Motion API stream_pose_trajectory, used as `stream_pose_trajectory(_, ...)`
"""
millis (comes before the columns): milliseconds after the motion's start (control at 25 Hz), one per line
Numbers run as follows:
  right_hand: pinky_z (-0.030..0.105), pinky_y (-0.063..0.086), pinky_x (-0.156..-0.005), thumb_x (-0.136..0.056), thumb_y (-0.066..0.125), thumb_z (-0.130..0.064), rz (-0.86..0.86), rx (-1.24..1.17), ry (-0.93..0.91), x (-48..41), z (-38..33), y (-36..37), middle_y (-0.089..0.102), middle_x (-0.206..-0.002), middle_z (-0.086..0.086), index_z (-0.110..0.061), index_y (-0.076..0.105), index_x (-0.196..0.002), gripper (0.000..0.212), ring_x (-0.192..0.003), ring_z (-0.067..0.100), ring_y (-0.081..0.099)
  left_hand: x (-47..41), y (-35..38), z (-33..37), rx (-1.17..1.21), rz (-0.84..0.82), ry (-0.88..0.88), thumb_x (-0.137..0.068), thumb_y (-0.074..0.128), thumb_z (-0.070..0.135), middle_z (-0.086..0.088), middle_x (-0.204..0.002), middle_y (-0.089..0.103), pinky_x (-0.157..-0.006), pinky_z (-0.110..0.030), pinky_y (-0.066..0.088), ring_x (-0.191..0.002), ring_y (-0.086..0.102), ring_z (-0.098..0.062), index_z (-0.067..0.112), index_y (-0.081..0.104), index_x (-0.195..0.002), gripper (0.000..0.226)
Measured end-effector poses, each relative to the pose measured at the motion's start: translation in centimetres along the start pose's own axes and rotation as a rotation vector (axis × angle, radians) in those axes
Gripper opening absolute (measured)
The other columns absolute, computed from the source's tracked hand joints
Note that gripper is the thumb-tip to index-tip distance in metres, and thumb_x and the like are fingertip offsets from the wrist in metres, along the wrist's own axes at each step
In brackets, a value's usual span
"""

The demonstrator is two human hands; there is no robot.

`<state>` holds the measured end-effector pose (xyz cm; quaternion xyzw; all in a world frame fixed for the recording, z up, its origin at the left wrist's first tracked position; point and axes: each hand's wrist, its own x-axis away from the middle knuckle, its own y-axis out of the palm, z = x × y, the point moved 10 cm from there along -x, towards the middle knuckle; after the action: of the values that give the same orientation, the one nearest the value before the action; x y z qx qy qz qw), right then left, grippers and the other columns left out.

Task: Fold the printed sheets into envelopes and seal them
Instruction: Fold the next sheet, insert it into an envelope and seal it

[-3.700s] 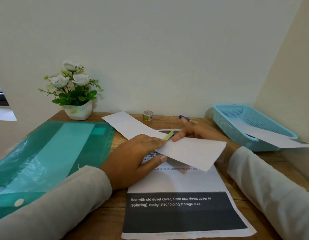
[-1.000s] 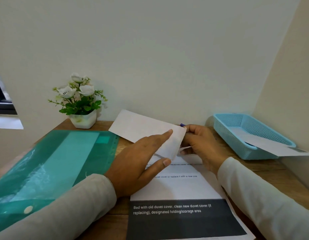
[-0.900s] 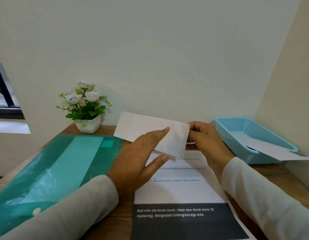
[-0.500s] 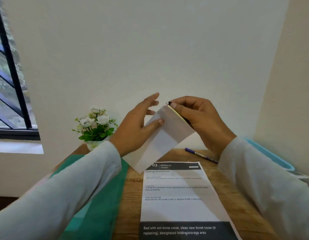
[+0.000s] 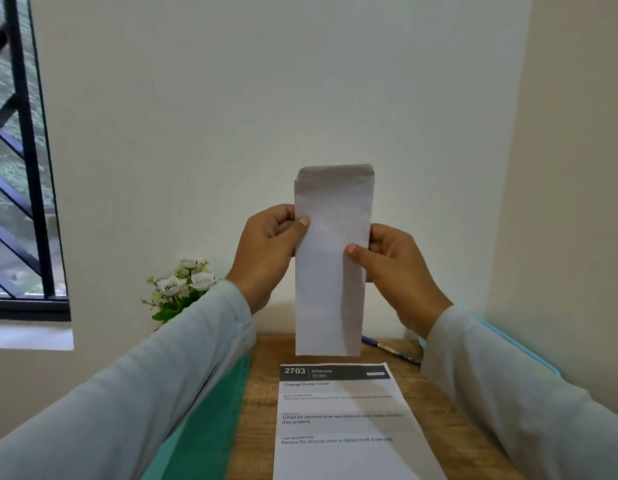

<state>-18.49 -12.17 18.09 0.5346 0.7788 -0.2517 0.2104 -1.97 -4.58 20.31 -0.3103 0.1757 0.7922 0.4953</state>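
Upright, envelope [image 5: 330, 299] pinched at both long edges by left hand [image 5: 266, 252] and right hand [image 5: 396, 270] (thumbs in front); desk [image 5: 262, 393] well below.

Envelope [image 5: 332, 265] hides fingertips of left hand [image 5: 266, 251] and right hand [image 5: 397, 268]. Plant [image 5: 183, 285] pot is behind left sleeve [image 5: 145, 393], green folder [image 5: 210, 427] mostly too. Blue basket [image 5: 519, 344] is nearly all behind right sleeve [image 5: 508, 393]. Pen [image 5: 394, 351] has both ends covered. Printed sheet [image 5: 342, 455] is cut off at the near edge, small print unreadable.
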Motion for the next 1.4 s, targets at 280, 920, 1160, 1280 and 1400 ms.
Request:
stream_pose_trajectory(280, 0.033, 0.062, -0.085, -0.098, 0.067, -0.024, 0.009, -0.025, 0.063, 1.7, 2.9, -0.5, 0.078, -0.104, -0.005, -0.025, 0.064, -0.120, 0.022, -0.095, 0.010, 0.075, 2.4, 0.7, -2.8, 0.088, -0.044, -0.096, -0.097, 0.063, 0.019, -0.006, -0.100, 0.077, -0.083, -0.040, 0.060, -0.094, 0.074, -0.021, 0.017, 0.061, -0.123, 0.026)
stream_pose_trajectory(920, 0.022, 0.056, -0.065, -0.093, 0.074, -0.030, -0.021, 0.091, -0.110, 0.9, 0.4, -0.3, 0.071, -0.108, -0.003, -0.022, 0.071, -0.107, 0.017, -0.092, 0.017, 0.071, 2.7, 0.7, -0.9, -0.276, -0.128, 0.133, -0.097, 0.063, 0.030, 0.012, -0.105, 0.070, -0.076, -0.044, 0.061, -0.090, 0.067, -0.020, 0.031, 0.071, -0.108, 0.014)
stream_pose_trajectory(1160, 0.022, 0.055, -0.067, -0.093, 0.074, -0.026, -0.069, 0.085, -0.135, 1.2, -0.2, 0.2, 0.074, -0.091, -0.002, -0.013, 0.073, -0.096, 0.013, -0.084, 0.016, 0.072, 2.5, 1.0, -0.2, -0.315, -0.126, 0.152, -0.094, 0.067, 0.032, 0.009, -0.092, 0.075, -0.077, -0.038, 0.061, -0.088, 0.070, -0.013, 0.023, 0.078, -0.098, 0.015)
stream_pose_trajectory(1280, 0.023, 0.055, -0.067, -0.094, 0.073, -0.023, -0.072, 0.040, -0.161, 1.1, -1.1, -0.2, 0.074, -0.088, -0.001, -0.012, 0.075, -0.092, 0.011, -0.082, 0.015, 0.071, 2.4, 0.9, 0.3, -0.255, -0.123, 0.154, -0.094, 0.067, 0.027, 0.006, -0.091, 0.077, -0.075, -0.035, 0.062, -0.086, 0.072, -0.013, 0.019, 0.079, -0.100, 0.016)
stream_pose_trajectory(1400, 0.021, 0.055, -0.070, -0.098, 0.067, -0.022, -0.071, 0.023, -0.198, 1.0, -2.0, -0.6, 0.075, -0.090, -0.002, -0.014, 0.078, -0.095, 0.014, -0.084, 0.013, 0.070, 2.0, 0.9, 0.6, -0.218, -0.138, 0.152, -0.098, 0.061, 0.023, 0.005, -0.099, 0.077, -0.077, -0.033, 0.061, -0.093, 0.072, -0.014, 0.017, 0.077, -0.109, 0.020)
